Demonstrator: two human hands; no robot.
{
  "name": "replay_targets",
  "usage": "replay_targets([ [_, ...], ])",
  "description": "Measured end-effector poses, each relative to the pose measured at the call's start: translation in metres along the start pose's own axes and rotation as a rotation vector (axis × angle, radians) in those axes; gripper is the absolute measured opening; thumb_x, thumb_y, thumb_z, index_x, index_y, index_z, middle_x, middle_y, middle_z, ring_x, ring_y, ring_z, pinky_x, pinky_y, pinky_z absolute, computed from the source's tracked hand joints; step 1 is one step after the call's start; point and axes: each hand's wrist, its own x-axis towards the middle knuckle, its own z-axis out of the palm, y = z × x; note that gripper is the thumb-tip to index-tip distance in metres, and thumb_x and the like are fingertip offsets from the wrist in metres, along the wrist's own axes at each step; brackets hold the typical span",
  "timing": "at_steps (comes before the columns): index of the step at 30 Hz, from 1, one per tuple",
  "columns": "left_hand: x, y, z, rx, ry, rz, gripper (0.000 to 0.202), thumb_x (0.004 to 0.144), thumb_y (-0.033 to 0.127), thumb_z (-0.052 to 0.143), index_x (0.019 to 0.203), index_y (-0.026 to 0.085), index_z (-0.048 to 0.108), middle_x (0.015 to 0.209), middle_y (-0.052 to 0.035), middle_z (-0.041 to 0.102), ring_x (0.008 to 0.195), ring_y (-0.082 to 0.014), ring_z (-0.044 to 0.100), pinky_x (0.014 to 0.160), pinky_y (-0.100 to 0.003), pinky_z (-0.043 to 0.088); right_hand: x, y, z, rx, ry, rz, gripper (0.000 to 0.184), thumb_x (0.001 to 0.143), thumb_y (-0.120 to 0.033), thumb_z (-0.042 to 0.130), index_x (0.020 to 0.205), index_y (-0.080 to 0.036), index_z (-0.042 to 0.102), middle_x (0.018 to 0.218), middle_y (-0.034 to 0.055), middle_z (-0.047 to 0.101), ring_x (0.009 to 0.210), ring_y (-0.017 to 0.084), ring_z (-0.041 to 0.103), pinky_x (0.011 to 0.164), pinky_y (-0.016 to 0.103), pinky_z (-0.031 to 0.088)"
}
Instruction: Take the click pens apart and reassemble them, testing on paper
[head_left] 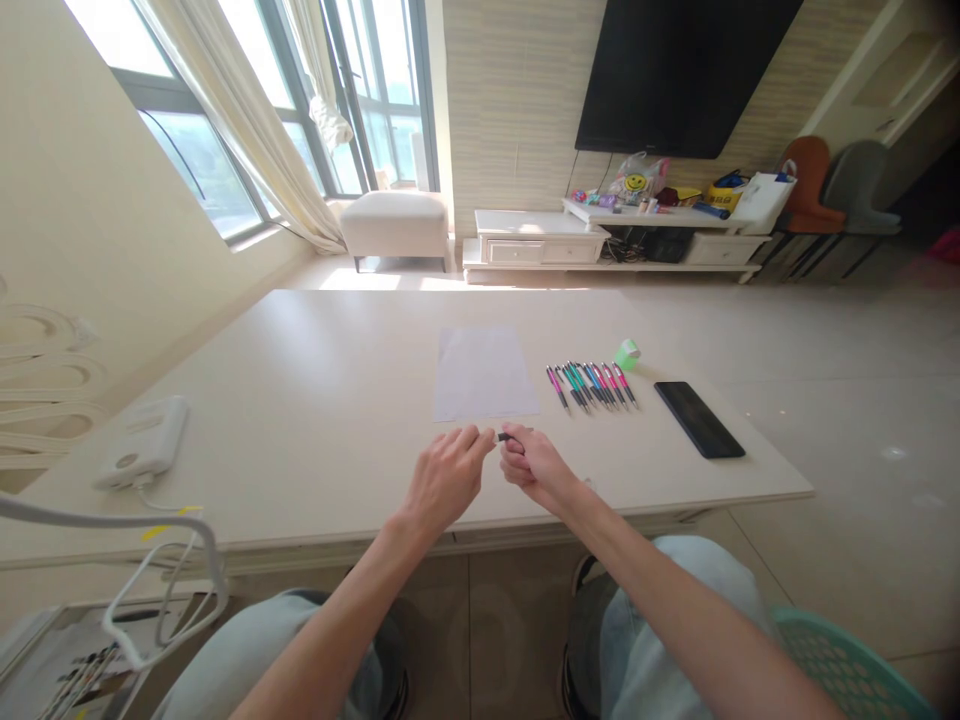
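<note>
My left hand [452,465] and my right hand [536,462] meet above the near edge of the table, just below a sheet of white paper [486,372]. A short dark piece [505,436], which looks like the black grip end of a pen, sticks out of my closed right fist toward my left fingertips. My left fingers are pinched together beside this end; anything between them is too small to make out. To the right of the paper lies a row of several pens [591,386] in pink, green and blue with black grips.
A small green container with a whitish top [627,354] stands behind the pens. A black phone [699,419] lies at the table's right. On the left are a white power strip [146,440] and a cable. A green perforated chair [847,665] is beside my right leg.
</note>
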Motion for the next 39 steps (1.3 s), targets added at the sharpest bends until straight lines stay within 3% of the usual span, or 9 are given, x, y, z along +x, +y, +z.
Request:
replay_targets([
  [6,0.005,-0.001,-0.010,-0.399,-0.165,-0.232,0.034,0.093,0.035,0.034,0.083,0.020,0.062,0.064,0.0012,0.055,0.057,-0.0120,0.047,0.053,-0.024,0.028,0.001,0.001,0.004,-0.123,-0.042,-0.154,0.045,0.080,-0.039,0.055,0.048,-0.020,0.031,0.038,-0.0097,0.026,0.034,0.003,0.017,0.038,0.021,0.010],
  [10,0.009,-0.012,-0.014,-0.661,-0.263,-0.211,0.039,0.092,0.039,0.035,0.079,0.017,0.065,0.054,0.0029,0.049,0.053,-0.0110,0.043,0.052,-0.023,0.030,0.000,-0.007,-0.001,-0.318,-0.024,-0.175,0.045,0.080,-0.042,0.054,0.046,-0.018,0.036,0.037,-0.0077,0.031,0.034,0.004,0.023,0.039,0.022,0.013],
  [16,0.001,-0.019,-0.017,-0.239,-0.018,0.085,0.023,0.091,0.017,0.040,0.097,0.023,0.062,0.084,-0.0024,0.065,0.084,-0.0151,0.054,0.085,-0.031,0.035,-0.013,-0.027,-0.012,-0.307,-0.252,0.225,0.042,0.083,-0.051,0.049,0.077,-0.011,0.061,0.051,-0.0030,0.046,0.043,0.006,0.036,0.042,0.020,0.020],
  [22,-0.003,-0.022,-0.015,-0.026,-0.039,0.266,0.026,0.088,0.008,0.038,0.096,0.020,0.059,0.084,-0.0038,0.061,0.087,-0.0165,0.053,0.090,-0.035,0.033,-0.011,-0.016,-0.016,-0.244,-0.432,0.389,0.034,0.082,-0.048,0.054,0.084,-0.014,0.056,0.052,-0.0101,0.022,0.044,0.006,0.013,0.042,0.020,0.013],
  [25,-0.004,-0.022,-0.012,0.004,-0.101,0.251,0.028,0.081,0.003,0.040,0.092,0.019,0.059,0.080,-0.0045,0.058,0.082,-0.0179,0.052,0.080,-0.034,0.035,-0.011,-0.011,-0.013,-0.497,-0.355,0.200,0.035,0.085,-0.050,0.048,0.077,-0.016,0.053,0.051,-0.0099,0.019,0.045,0.007,0.014,0.043,0.021,0.013],
  [30,-0.006,-0.024,-0.006,-0.207,-0.226,0.099,0.026,0.078,0.005,0.039,0.081,0.019,0.061,0.070,-0.0012,0.058,0.067,-0.0142,0.051,0.072,-0.030,0.035,-0.019,-0.003,-0.005,-1.194,-0.159,-0.348,0.026,0.089,-0.031,0.043,0.074,-0.017,0.058,0.060,-0.0007,0.050,0.057,0.011,0.041,0.055,0.024,0.029],
  [33,-0.008,-0.029,-0.005,-0.444,-0.372,-0.026,0.026,0.084,0.015,0.038,0.074,0.018,0.062,0.062,0.0009,0.057,0.060,-0.0126,0.049,0.059,-0.025,0.034,-0.019,0.004,-0.004,-1.382,-0.126,-0.518,0.017,0.087,-0.028,0.049,0.085,-0.019,0.063,0.075,0.0053,0.061,0.068,0.015,0.049,0.063,0.026,0.032],
  [36,-0.008,-0.032,-0.004,-0.418,-0.335,-0.043,0.027,0.085,0.016,0.038,0.079,0.018,0.064,0.071,-0.0014,0.063,0.067,-0.0138,0.053,0.064,-0.026,0.036,-0.015,0.007,-0.007,-1.211,-0.096,-0.376,0.029,0.088,-0.042,0.047,0.083,-0.018,0.063,0.068,0.0035,0.057,0.062,0.013,0.047,0.059,0.025,0.033],
  [39,-0.008,-0.030,-0.004,-0.249,-0.213,0.074,0.027,0.082,0.008,0.040,0.086,0.021,0.064,0.080,-0.0034,0.064,0.078,-0.0150,0.055,0.077,-0.029,0.036,-0.012,0.004,-0.013,-0.739,-0.204,0.049,0.049,0.087,-0.057,0.037,0.084,-0.014,0.060,0.050,-0.0060,0.036,0.044,0.008,0.028,0.045,0.022,0.025],
])
